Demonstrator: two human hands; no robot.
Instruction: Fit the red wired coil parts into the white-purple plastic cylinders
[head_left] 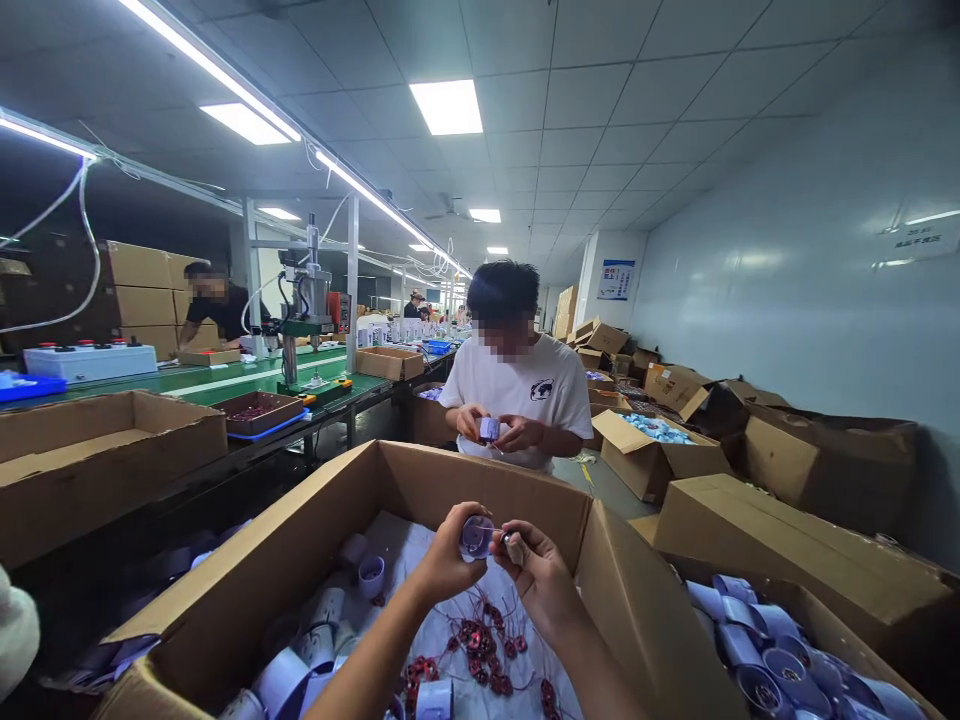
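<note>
My left hand (448, 560) is closed around a pale purple plastic cup-shaped housing (477, 538), its open end facing me. In my right hand (546, 572), the fingertips pinch a small dark round part (506, 537). A thin light wire (489, 529) runs between this part and the housing. Something whitish, perhaps a finger covering (516, 548), shows at my right fingers. Both hands are above a large open cardboard box (480, 478). Inside it lie red wired parts (480, 640) in a loose pile and several purple housings (319, 645).
Opposite me a person (517, 390) in a white shirt holds a similar housing (489, 429). A box of purple housings (787, 665) stands at right. To the left are a green conveyor table (191, 380), a press machine (304, 310) and an open carton (112, 450).
</note>
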